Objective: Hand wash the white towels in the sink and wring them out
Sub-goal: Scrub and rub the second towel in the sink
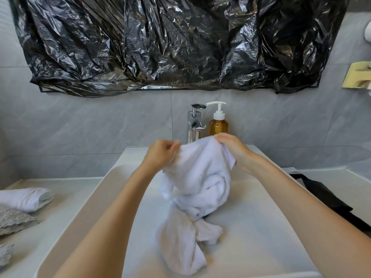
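Towel (197,177) hangs bunched over the sink (261,227), its lower end lying on the basin floor; left hand (160,155) and right hand (230,146) each pinch its top edge; no water runs from the tap (195,123), and it cannot be told whether it is wet, so washing or wringing may remain; another towel (24,198) waits on the counter (60,189).

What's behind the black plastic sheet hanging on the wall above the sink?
Below the black plastic sheet's lower edge a thin strip of mirror with a dark frame shows. The rest of the mirror is covered, so nothing more of it can be seen.
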Demonstrator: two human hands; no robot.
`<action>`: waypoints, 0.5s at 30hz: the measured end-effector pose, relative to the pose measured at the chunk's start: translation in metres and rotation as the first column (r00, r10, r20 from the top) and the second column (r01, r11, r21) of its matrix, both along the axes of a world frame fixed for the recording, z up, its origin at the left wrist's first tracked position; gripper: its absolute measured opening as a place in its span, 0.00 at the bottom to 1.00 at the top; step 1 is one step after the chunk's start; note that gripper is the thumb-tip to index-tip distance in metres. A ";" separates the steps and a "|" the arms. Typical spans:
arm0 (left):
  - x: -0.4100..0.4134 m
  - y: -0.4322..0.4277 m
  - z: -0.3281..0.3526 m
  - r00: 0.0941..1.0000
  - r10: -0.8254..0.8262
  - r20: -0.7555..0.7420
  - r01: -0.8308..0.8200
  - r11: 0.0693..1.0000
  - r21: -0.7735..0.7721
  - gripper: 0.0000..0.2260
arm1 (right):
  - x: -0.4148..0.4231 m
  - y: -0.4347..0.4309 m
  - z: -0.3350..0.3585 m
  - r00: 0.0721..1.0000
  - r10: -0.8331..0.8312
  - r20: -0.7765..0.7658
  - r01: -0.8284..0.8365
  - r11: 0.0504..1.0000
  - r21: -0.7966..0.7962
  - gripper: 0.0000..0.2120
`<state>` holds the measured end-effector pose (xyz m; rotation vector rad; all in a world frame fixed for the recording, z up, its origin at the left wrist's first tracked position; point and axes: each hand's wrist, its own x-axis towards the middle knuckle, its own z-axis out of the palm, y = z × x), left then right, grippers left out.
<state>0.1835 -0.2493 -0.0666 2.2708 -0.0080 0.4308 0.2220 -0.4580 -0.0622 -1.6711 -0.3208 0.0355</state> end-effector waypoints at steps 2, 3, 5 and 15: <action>-0.006 -0.012 0.001 0.989 -0.100 -0.109 0.107 0.992 0.064 0.27 | -0.003 0.002 -0.001 0.990 0.024 -0.138 0.003 0.980 0.197 0.07; -0.009 -0.019 0.000 0.985 -0.136 -0.106 0.146 0.984 0.098 0.31 | -0.006 0.005 -0.002 0.986 0.022 -0.167 0.015 0.976 0.219 0.09; -0.007 -0.029 -0.013 0.982 -0.170 -0.076 0.180 0.972 0.153 0.27 | -0.013 0.015 -0.005 0.988 -0.041 -0.146 0.065 0.985 0.160 0.12; -0.005 -0.052 -0.024 0.985 0.148 -0.091 -0.173 0.792 -0.585 0.18 | -0.062 0.079 -0.023 0.890 -0.380 0.251 0.428 0.886 -0.178 0.21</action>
